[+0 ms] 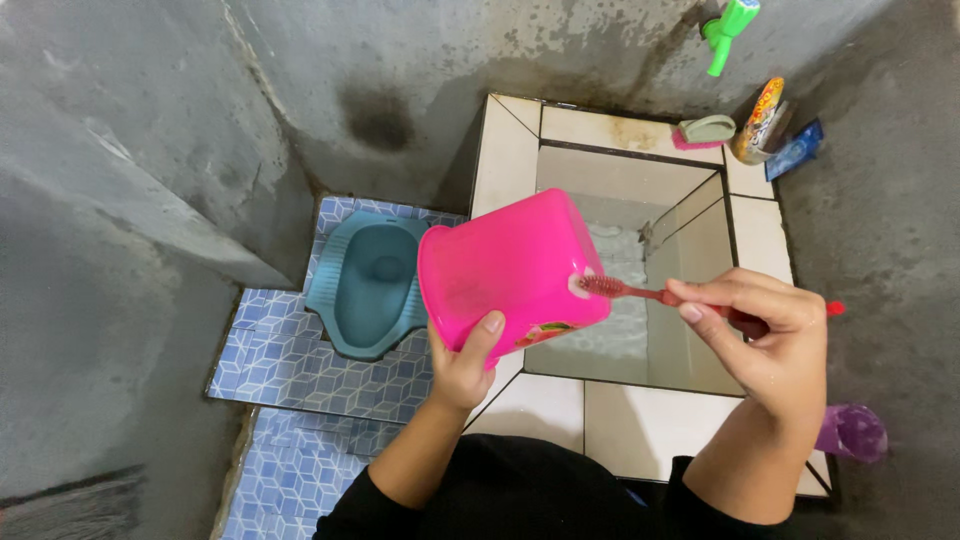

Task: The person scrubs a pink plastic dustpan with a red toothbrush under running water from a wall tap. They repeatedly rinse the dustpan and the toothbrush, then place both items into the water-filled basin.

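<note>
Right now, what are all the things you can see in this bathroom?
pink bucket: one, bright pink, held tilted over the tiled tank
toothbrush: one, red, bristles against the bucket's bottom edge
tiled tank: one, white tiles, holding water, at the centre
squat toilet: one, teal, set in the blue patterned floor on the left
tap: one, green, on the wall, top right
soap dish: one, pale green over pink, on the tank's far rim
packets: a few, colourful and blue, far right corner
purple thing: one, lower right, unclear
left hand: grips the bucket
right hand: holds the toothbrush
</note>
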